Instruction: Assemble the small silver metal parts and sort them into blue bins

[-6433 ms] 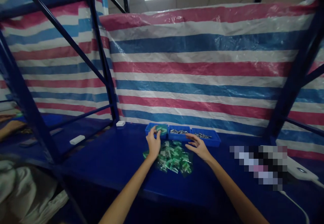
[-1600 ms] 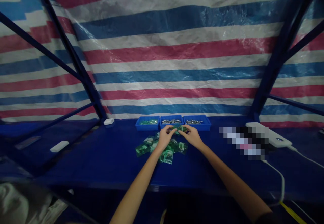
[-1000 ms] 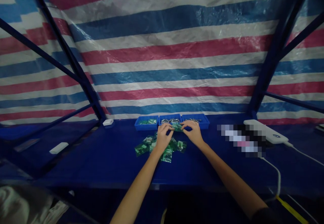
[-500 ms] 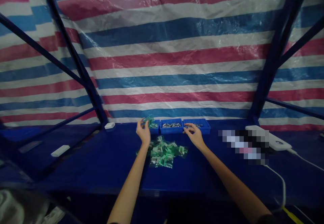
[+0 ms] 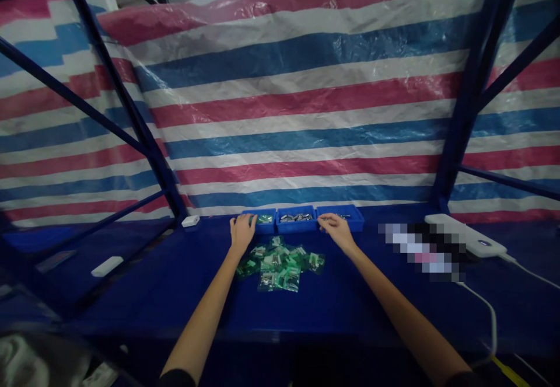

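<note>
My left hand (image 5: 243,231) rests over the left blue bin (image 5: 258,229), fingers bent over its rim and thumb apart; I see no bag in it. Green plastic bags (image 5: 264,219) show inside that bin. At the near left corner of the right blue bin (image 5: 356,222), my right hand (image 5: 336,229) has its fingertips pinched together; whatever they hold is too small to make out. Small metal parts (image 5: 345,216) lie in this bin. Between the hands, the middle blue bin (image 5: 296,227) contains short silvery metal pieces (image 5: 297,217). A pile of green-tinted clear bags with small parts (image 5: 282,264) lies in front.
On the right are a white power bank (image 5: 466,236) with a cable (image 5: 492,311) and a blurred-out object (image 5: 420,251). Two small white items (image 5: 190,221) (image 5: 107,266) are at left. Blue frame posts (image 5: 464,101) and a striped plastic sheet (image 5: 306,130) enclose the blue table (image 5: 184,293).
My left hand has let go of a green bag and lowered leftward onto the left bin. My right hand stays at the right bin, its fingers drawn closer together. The view has tilted slightly.
</note>
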The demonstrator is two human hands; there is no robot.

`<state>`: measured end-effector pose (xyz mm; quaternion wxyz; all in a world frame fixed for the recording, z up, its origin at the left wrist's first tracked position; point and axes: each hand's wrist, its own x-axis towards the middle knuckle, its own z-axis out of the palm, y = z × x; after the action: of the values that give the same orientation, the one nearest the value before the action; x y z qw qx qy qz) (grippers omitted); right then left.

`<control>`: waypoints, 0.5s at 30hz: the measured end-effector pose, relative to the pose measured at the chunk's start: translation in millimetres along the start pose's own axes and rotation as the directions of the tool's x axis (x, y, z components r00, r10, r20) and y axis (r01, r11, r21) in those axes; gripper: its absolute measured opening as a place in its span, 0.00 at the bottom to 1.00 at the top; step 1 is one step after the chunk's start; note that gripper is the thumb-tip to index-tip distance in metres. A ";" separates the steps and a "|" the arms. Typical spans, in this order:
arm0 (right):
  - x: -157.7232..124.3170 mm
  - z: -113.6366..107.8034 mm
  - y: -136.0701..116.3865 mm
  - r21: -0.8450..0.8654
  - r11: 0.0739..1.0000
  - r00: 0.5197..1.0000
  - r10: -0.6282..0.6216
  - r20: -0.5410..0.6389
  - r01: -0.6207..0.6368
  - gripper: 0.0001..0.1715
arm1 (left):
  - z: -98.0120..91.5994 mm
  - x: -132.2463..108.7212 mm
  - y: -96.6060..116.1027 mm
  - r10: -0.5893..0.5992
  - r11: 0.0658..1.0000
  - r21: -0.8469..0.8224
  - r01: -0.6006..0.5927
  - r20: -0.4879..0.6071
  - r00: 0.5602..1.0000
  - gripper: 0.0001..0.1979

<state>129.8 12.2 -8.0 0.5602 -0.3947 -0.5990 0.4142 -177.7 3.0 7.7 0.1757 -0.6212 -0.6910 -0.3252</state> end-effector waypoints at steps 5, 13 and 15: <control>-12.7 0.9 -1.2 -0.239 0.969 0.867 0.072 0.493 0.056 0.26 | -16.0 -33.3 23.8 0.109 0.994 0.003 -0.109 0.056 0.992 0.20; -19.4 -14.3 4.5 -0.594 0.773 0.804 0.201 0.559 0.220 0.41 | -38.4 -116.3 58.2 0.333 0.943 -0.199 -0.267 0.513 0.791 0.29; -19.9 -15.9 3.9 -0.650 0.732 0.844 0.203 0.497 0.207 0.34 | -35.9 -123.3 67.5 0.302 0.953 -0.173 -0.248 0.541 0.785 0.31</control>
<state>146.9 -4.2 -18.1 0.1859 -0.4391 -0.8403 0.2578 -97.2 -111.6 -30.4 -0.0185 -0.7905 -0.5981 -0.1307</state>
